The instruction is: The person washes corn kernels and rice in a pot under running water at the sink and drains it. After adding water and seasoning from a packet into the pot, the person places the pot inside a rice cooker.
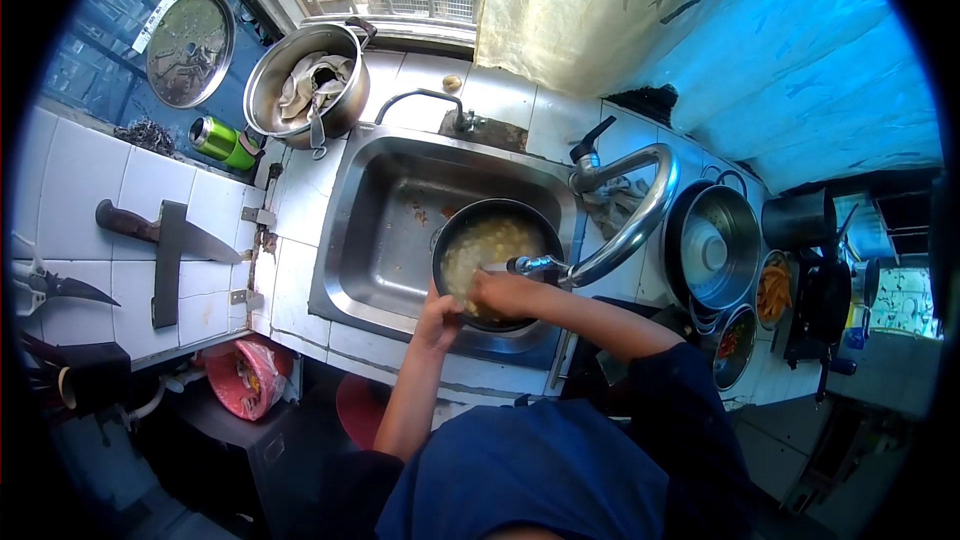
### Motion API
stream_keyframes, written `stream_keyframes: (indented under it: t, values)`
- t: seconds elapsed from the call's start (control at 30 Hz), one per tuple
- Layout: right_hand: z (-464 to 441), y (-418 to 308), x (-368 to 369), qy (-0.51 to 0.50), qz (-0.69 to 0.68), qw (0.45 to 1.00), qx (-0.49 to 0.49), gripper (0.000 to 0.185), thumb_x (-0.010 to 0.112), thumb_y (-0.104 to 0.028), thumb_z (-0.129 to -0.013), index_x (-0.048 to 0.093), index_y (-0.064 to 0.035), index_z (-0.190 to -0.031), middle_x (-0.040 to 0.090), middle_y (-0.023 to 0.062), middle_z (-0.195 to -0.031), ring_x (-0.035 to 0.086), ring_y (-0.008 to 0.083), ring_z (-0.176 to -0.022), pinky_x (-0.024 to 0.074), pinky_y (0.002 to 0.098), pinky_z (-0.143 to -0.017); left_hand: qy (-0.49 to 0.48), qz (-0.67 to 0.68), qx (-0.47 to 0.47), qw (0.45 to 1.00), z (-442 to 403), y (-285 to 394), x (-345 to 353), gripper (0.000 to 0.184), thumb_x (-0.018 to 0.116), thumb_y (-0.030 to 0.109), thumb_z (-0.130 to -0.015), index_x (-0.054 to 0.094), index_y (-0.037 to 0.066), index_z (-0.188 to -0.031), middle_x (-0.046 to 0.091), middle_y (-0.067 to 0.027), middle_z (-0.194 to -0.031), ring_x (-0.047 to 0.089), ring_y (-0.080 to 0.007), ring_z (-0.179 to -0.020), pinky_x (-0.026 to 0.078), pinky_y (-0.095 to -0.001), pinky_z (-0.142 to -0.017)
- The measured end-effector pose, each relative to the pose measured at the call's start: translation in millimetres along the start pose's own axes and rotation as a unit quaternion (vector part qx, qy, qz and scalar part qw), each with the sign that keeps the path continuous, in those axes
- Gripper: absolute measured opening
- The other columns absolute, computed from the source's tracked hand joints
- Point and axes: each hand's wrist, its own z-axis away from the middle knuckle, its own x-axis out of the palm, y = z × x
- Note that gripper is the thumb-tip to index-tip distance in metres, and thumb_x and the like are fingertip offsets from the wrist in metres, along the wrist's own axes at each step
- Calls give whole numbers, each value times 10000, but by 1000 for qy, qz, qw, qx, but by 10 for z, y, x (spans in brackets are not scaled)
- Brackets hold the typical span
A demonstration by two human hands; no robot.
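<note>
Over the sink (pixel 375 235), left hand (pixel 439 321) clamped on pan (pixel 538 224), right hand (pixel 492 292) inside, finger spread unclear.

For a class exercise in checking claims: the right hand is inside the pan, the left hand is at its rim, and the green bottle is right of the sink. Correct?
Not quite: the head view shows the green bottle left of the sink. The right hand is inside the pan, and the left hand is at its rim.

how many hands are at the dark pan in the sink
2: left hand at the near-left side of the pan, right hand reaching inside, its fingers partly hidden.
</note>
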Motion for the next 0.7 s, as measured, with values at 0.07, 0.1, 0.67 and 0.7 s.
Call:
stream_keyframes:
  t: [0.07,0.1,0.67,0.7]
  values:
    - [-60,-83,-27,125,57,987,-81,260,470,-123,-778,563,-95,-1018,485,147,-1080,519,335,-979,455,384,-804,6,6,-4,1000,15,-6,-12,570,476,-26,-580,454,15,-1148,543,-106,-1042,538,-252,-962,440,-360,-867]
    - [-44,-135,-139,128,56,987,-82,260,470,-123,-778,563,-95,-1018,485,147,-1080,519,335,-979,455,384,-804,11,14,-7,1000,15,0,-15,567,476,-27,-582,454,16,-1147,544,-103,-1036,541,-248,-952,442,-357,-862]
    - [235,242,-695,391,93,916,-3,71,585,-119,-670,546,-73,-707,499,74,-708,472,246,-715,389,355,-613,50,-6,-28,998,-35,85,66,532,472,-11,-592,460,-3,-1124,533,-131,-1061,531,-278,-969,448,-412,-855]
    - [215,308,-794,452,125,883,34,82,581,-113,-672,545,-64,-728,500,82,-723,476,250,-723,388,354,-626,58,-9,-32,998,-27,89,82,532,472,-9,-593,460,-2,-1124,533,-133,-1060,531,-279,-969,449,-413,-854]
